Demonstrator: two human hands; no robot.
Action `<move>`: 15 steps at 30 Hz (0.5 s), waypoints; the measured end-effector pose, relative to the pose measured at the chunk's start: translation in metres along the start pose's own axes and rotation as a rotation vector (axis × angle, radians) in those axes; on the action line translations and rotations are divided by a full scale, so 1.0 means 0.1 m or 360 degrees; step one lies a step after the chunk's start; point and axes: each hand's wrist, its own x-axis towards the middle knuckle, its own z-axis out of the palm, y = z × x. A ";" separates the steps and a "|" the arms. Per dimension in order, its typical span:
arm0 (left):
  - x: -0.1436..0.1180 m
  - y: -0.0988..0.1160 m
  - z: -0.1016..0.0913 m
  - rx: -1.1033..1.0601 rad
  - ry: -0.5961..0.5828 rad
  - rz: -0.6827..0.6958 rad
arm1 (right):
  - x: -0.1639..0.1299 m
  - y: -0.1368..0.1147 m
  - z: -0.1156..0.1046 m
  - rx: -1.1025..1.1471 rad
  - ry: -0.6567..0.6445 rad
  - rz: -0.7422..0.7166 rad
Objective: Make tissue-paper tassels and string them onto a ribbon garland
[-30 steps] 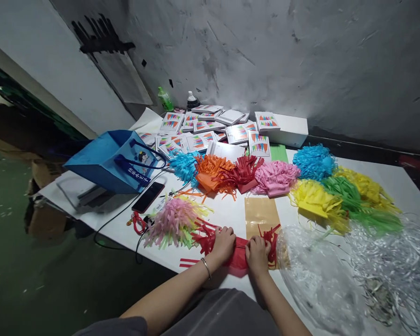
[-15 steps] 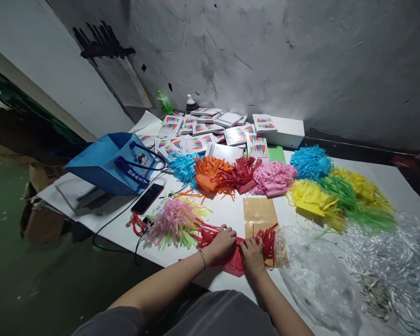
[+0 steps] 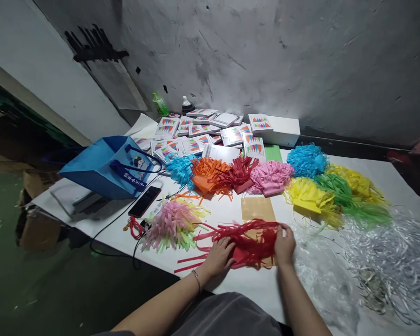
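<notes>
L hand (image 3: 219,255) flat on red fringed paper (image 3: 247,242), R hand (image 3: 284,243) seemingly pinching its far end, over tan sheet (image 3: 257,209).

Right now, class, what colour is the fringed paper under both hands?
Red fringed paper, clearest in the head view.

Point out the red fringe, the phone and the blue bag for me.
red fringe (image 3: 247,240): head view, on the bunched strips between the two hands.
phone (image 3: 145,201): head view, middle of its dark screen.
blue bag (image 3: 98,168): head view, on its upturned side panel.
</notes>
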 end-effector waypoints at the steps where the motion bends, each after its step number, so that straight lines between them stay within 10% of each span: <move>1: 0.01 -0.01 -0.01 -0.0023 -0.0028 -0.0007 | 0.10 0.09 -0.12 0.0018 0.0096 0.0055; 6: 0.07 0.08 -0.20 -0.0284 0.0146 -0.0056 | 0.27 0.34 -0.90 0.0037 0.0308 0.0053; 10: 0.22 0.56 -0.73 -0.0848 0.0478 -0.0100 | 0.02 0.15 -1.34 -0.0015 -0.0257 -0.0758; 15: 0.60 1.35 -1.26 -0.1460 -0.0110 0.0097 | -0.19 -0.18 -1.50 -0.0055 -0.0396 -0.1280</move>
